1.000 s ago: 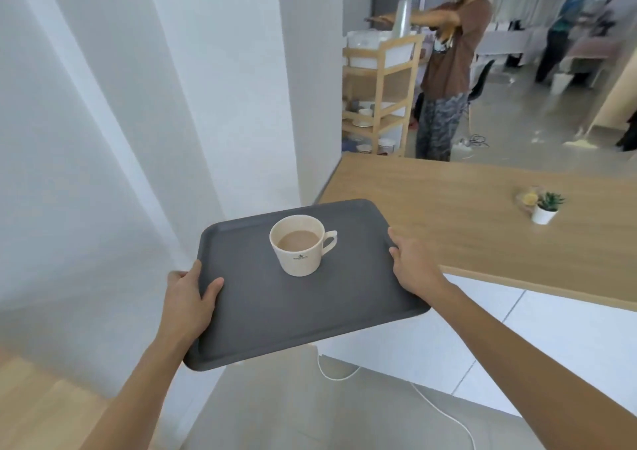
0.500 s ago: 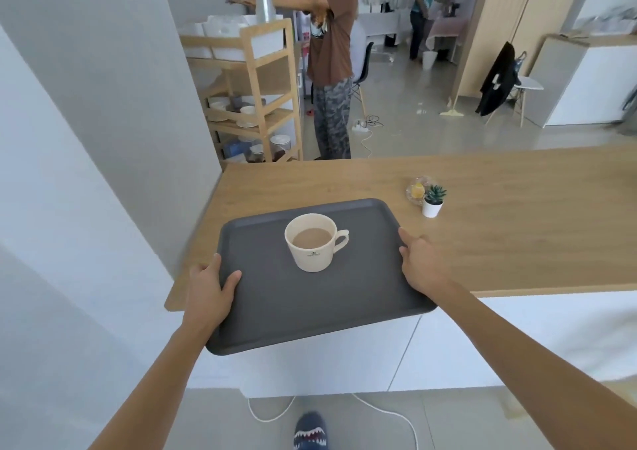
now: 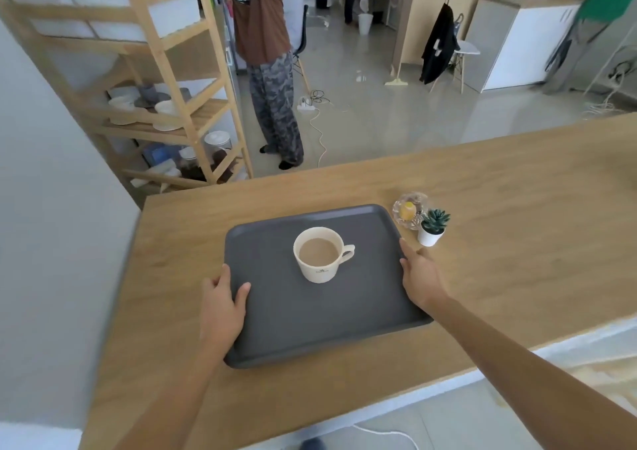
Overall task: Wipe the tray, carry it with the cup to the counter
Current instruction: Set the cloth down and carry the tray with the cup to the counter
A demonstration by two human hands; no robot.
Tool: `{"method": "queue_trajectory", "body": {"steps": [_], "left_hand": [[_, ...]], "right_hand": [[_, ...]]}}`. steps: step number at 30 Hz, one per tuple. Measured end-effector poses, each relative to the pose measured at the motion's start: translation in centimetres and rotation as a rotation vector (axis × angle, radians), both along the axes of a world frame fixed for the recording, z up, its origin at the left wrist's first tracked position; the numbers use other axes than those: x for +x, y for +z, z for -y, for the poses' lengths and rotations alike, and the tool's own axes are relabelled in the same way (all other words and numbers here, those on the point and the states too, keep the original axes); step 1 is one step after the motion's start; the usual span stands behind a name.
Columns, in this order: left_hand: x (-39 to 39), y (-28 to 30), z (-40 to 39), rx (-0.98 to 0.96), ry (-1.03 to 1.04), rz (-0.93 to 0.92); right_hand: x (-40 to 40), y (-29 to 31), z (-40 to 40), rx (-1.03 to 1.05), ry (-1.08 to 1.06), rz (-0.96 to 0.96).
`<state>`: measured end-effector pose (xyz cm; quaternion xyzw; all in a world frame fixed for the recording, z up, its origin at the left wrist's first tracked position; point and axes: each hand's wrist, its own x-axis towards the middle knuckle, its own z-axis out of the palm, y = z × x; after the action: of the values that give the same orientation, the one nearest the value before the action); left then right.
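One tray, one cup, two hands on it. The dark grey tray lies over the wooden counter, w/ its near edge close to the counter's front lip — can't tell if it's fully set down or a hair above. Long axis runs roughly 9-to-3, tilted a bit so the right end sits nearer. The cream cup stands upright just past tray centre, toward 12, filled w/ milky brown drink; handle points to 3.

Left hand grips the tray's 8 o'clock edge, thumb on top inside the rim, fingers curled under out of sight. Right hand clasps the 3 o'clock edge, fingers wrapped over the rim.

At 2 from the tray: one small potted succulent and one glass dish holding something yellow — both near the tray's corner, not touching it.
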<state>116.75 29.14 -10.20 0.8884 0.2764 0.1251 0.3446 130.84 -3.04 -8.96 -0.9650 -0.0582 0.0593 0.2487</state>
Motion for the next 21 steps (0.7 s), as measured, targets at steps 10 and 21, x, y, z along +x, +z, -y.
{"method": "queue_trajectory", "body": {"steps": [10, 21], "left_hand": [[6.9, -4.6, -1.9, -0.011, 0.035, -0.066], [8.5, -6.7, -3.0, 0.047, 0.07, -0.121]], "right_hand": [[7.8, -3.9, -2.2, -0.105, 0.021, -0.005], [9.5, -6.3, -3.0, -0.152, 0.056, 0.074]]}}
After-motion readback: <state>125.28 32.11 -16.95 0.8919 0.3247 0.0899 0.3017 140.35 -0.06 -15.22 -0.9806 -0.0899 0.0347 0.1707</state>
